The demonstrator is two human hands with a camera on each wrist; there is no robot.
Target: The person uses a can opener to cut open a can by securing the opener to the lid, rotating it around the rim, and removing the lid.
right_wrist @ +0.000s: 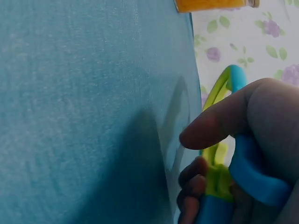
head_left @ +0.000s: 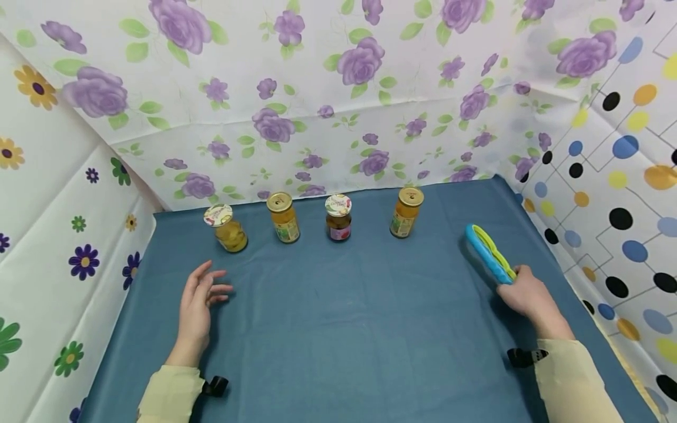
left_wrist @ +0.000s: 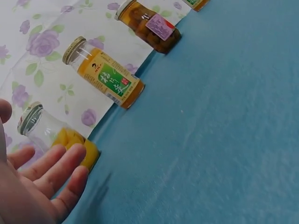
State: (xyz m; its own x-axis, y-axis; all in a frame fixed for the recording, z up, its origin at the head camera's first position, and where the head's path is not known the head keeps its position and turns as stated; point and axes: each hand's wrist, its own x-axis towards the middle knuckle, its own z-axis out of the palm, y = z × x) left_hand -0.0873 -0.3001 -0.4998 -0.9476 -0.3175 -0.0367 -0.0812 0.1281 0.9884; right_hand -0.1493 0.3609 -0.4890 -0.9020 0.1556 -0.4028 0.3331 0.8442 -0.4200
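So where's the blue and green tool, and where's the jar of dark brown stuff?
Blue and green tool (head_left: 488,258): head view, on its blue side.
Jar of dark brown stuff (left_wrist: 158,26): left wrist view, on its label.

Blue-and-green tool (head_left: 489,258), seemingly looped, slants from right hand (head_left: 529,298); lidded yellow-filled jar (head_left: 231,236) stands upright near left hand (head_left: 198,302)

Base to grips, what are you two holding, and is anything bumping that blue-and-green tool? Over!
Left grip: empty, near the leftmost jar. Right grip: holding the blue-and-green tool. Tool apart from all four jars.
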